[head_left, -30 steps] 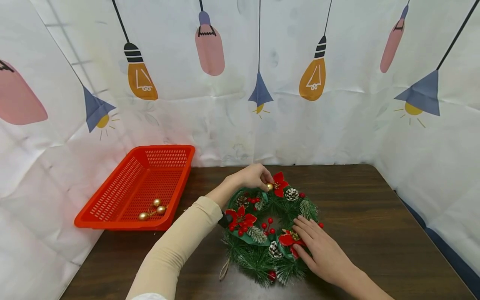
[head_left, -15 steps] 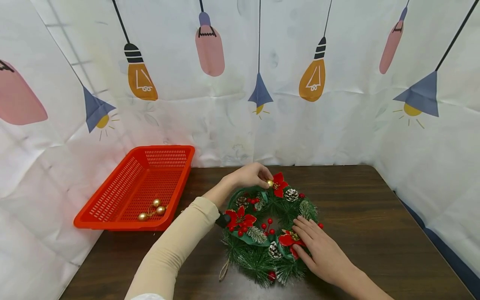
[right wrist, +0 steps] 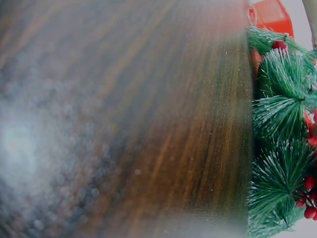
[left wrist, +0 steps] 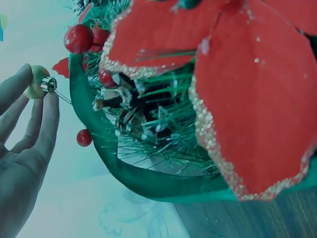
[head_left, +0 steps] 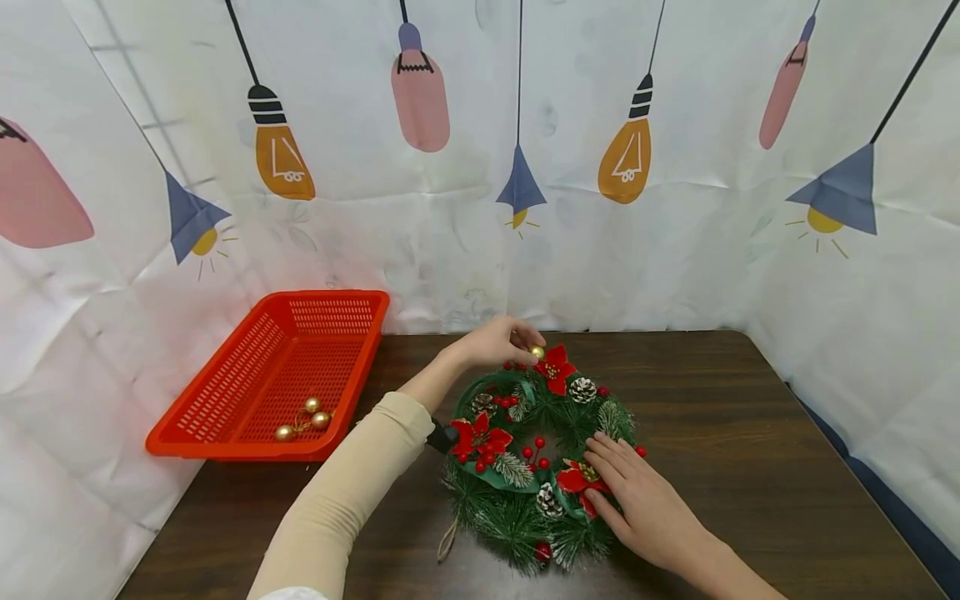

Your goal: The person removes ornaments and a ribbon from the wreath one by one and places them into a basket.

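Note:
A green Christmas wreath (head_left: 510, 525) lies on the table, decked with red poinsettias, pine cones, berries and green ribbon. At its far side my left hand (head_left: 495, 342) pinches a small gold bauble (head_left: 537, 352) beside the far poinsettia (head_left: 556, 369). The left wrist view shows the bauble (left wrist: 38, 82) between thumb and fingers, with its metal cap and a thin thread running toward the wreath. My right hand (head_left: 648, 504) rests with extended fingers on the wreath's near right side, over a poinsettia (head_left: 577, 478). The right wrist view has only table and wreath edge (right wrist: 282, 119), no hand.
A red plastic basket (head_left: 217, 408) stands at the left edge of the brown table (head_left: 712, 400), with several gold baubles (head_left: 320, 420) in its near corner. A twine loop (head_left: 447, 542) sticks out from the wreath's lower left. A printed white curtain (head_left: 465, 250) hangs behind the table.
My left hand has lifted slightly up and away with the bauble, which now sits higher beside the far poinsettia. The right hand and the wreath have stayed in place.

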### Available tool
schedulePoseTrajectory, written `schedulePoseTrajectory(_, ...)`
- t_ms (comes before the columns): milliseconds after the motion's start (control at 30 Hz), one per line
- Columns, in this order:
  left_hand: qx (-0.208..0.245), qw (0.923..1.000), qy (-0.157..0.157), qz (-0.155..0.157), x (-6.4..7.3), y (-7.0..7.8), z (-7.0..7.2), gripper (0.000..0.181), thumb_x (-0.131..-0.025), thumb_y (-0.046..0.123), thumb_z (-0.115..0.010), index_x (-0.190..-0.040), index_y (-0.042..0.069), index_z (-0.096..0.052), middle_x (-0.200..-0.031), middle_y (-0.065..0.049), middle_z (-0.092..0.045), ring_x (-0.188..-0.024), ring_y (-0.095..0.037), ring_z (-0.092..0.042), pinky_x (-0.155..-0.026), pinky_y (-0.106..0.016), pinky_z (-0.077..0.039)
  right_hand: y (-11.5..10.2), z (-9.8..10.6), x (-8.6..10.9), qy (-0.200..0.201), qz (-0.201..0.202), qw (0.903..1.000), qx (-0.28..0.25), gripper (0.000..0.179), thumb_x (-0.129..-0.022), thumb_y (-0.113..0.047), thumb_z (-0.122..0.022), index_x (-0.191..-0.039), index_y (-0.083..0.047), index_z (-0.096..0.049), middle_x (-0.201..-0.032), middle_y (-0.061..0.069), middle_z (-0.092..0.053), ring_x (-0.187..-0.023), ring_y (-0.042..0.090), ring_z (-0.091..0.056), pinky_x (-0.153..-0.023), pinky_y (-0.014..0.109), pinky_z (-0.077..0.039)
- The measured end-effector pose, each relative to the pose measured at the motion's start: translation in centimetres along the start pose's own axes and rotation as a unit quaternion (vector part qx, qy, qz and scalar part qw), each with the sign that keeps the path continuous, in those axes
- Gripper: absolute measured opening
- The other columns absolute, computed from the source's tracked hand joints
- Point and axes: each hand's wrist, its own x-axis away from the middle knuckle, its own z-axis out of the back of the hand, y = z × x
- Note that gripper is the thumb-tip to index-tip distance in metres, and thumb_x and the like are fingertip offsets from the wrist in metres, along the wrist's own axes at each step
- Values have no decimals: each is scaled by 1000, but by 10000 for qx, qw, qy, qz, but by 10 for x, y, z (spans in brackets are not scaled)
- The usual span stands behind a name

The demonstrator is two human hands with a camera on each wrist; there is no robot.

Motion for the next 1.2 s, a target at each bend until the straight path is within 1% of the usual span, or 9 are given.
schedulePoseTrajectory(133, 97, 9998, 176, -36, 1, -1, 3, 29, -97, 9, -73, -125, 3, -69, -112, -7, -67, -102, -23, -65, -86, -47, -55, 0, 0, 0, -9, -5, 10000, 9, 51, -96, -30, -75, -135, 1, -64, -147, 16, -56, -142, 32, -45, -121, 23, -4)
schedulePoseTrajectory(400, 290, 9974, 656, -62, 3, -5, 9, 30, -96, 8, -74, -124, 2, -68, -114, -10, -66, -104, -27, -65, -87, -43, -55, -1, -1, 0, 25, 8, 10000, 1, 51, -95, -30, -75, -134, 1, -65, -146, 16, -56, -142, 32, -45, -122, 24, -5)
schedulePoseTrajectory(567, 343, 9963, 782, -97, 6, -10, 13, 32, -95, 7, -75, -126, 5, -68, -118, -11, -67, -106, -27, -64, -89, -40, -55, 0, -1, 0, 68, 51, 10000, 13, 51, -95, -29, -76, -134, 2, -65, -146, 17, -56, -141, 33, -46, -122, 24, -5)
schedulePoseTrajectory(633, 384, 9958, 829, -94, 7, -11, 15, 32, -95, 6, -75, -126, 4, -68, -119, -12, -67, -107, -27, -64, -88, -42, -55, 0, -1, 0, 84, 69, 9999, 13, 51, -94, -29, -76, -134, 2, -65, -145, 17, -57, -141, 33, -46, -122, 24, -5)
schedulePoseTrajectory(767, 458, 9943, 956, -70, 8, -15, 18, 29, -94, 4, -75, -123, 2, -69, -117, -14, -67, -105, -29, -65, -83, -42, -56, 0, -1, 0, 100, 90, 9999, 6, 50, -94, -28, -76, -133, 2, -65, -145, 17, -57, -140, 34, -46, -122, 24, -5)
schedulePoseTrajectory(833, 461, 9939, 1002, -65, 8, -17, 18, 28, -94, 3, -74, -121, 2, -69, -117, -14, -67, -105, -30, -65, -81, -39, -56, 0, -1, 0, 108, 90, 9999, 0, 50, -95, -28, -76, -134, 2, -65, -145, 17, -56, -140, 34, -46, -122, 24, -6)
schedulePoseTrajectory(933, 458, 9932, 1066, -48, 8, -20, 20, 27, -94, 3, -75, -120, 2, -68, -117, -14, -66, -106, -31, -65, -80, -37, -55, 0, -1, 0, 110, 79, 9999, -8, 50, -95, -28, -76, -134, 2, -65, -145, 17, -56, -141, 33, -46, -122, 24, -6)
schedulePoseTrajectory(1033, 463, 9921, 1167, 13, 9, -21, 21, 28, -94, 6, -75, -121, 2, -68, -118, -14, -65, -107, -31, -65, -83, -41, -55, 0, -1, 0, 95, 78, 9999, -10, 50, -95, -28, -75, -134, 2, -65, -146, 17, -56, -141, 33, -46, -122, 23, -5)
schedulePoseTrajectory(1200, 492, 9906, 1275, 86, 9, -24, 24, 30, -94, 9, -76, -122, 2, -67, -119, -14, -64, -108, -31, -63, -91, -55, -52, 1, -2, 0, 97, 94, 9999, 2, 50, -95, -29, -75, -134, 1, -65, -145, 17, -56, -141, 33, -46, -122, 23, -5)
